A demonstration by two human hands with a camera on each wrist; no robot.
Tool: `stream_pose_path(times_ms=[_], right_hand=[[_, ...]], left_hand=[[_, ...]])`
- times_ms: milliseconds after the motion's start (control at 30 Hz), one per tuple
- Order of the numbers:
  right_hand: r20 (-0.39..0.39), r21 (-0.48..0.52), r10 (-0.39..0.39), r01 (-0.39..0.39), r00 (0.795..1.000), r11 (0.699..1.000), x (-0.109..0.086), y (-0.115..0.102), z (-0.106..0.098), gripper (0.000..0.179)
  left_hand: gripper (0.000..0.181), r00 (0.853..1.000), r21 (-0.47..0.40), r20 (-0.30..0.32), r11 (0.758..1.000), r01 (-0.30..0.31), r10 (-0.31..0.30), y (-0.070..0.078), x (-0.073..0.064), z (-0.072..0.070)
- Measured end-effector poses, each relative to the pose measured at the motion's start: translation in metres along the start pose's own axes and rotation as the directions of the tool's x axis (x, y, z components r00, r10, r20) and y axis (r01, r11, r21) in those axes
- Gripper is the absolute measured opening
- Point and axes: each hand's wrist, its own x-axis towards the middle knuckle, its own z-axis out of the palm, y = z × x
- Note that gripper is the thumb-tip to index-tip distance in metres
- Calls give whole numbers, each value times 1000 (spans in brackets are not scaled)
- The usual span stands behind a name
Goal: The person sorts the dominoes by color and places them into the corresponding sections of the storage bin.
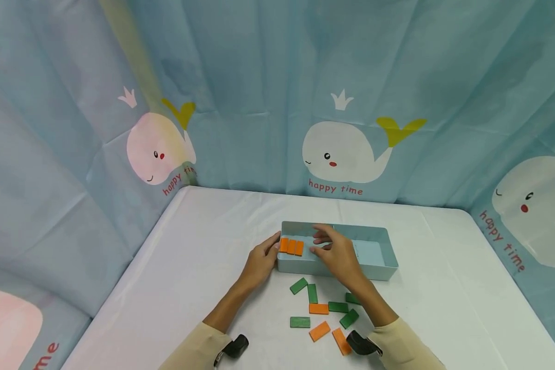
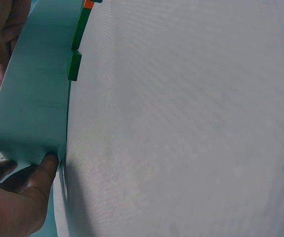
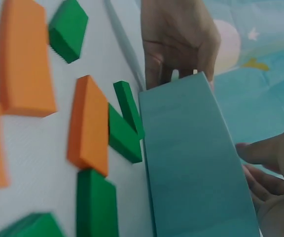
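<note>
A long blue-grey box (image 1: 300, 266) stands on the white table. Three orange blocks (image 1: 291, 246) lie side by side at its left end, inside. My left hand (image 1: 260, 262) rests against the box's left end wall; in the left wrist view its fingertips (image 2: 49, 160) touch that wall. Over the box's left part is my right hand (image 1: 341, 257), to the right of the orange blocks. Its thumb and fingers are bent and apart, and no block shows between them. The right wrist view shows that hand's fingers (image 3: 263, 182) beyond the box's front wall.
In front of the box lie several loose green blocks (image 1: 300, 322) and three orange ones (image 1: 320, 331), some under or beside the right forearm. Behind the white table (image 1: 203, 226) hangs a blue curtain (image 1: 254, 149) with printed whales.
</note>
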Motion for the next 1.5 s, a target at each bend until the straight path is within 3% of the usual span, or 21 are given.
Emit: stream_pose_path(times_ms=[333, 567, 833, 1067, 1333, 1500], right_hand=[[-21, 60, -70, 71, 997, 996, -26, 5, -17, 53], [-33, 45, -111, 113, 993, 993, -49, 8, -25, 53], [47, 91, -33, 29, 998, 995, -69, 8, -36, 58], [77, 106, -10, 2, 997, 994, -81, 18, -40, 59], [168, 158, 51, -78, 984, 984, -99, 23, -44, 59], [196, 172, 52, -87, 979, 981, -109, 24, -47, 58]], left_hand=[[52, 1000, -3, -3, 1000, 19, -19, 1, 0, 0], [52, 1000, -29, 5, 999, 30, -30, 0, 1, 0], [51, 1000, -40, 11, 999, 23, -22, 0, 1, -1], [51, 1000, -53, 12, 998, 21, -20, 1, 1, -2], [53, 999, -60, 13, 998, 30, -29, 1, 1, -1], [52, 1000, -53, 14, 998, 27, -26, 2, 1, -1]])
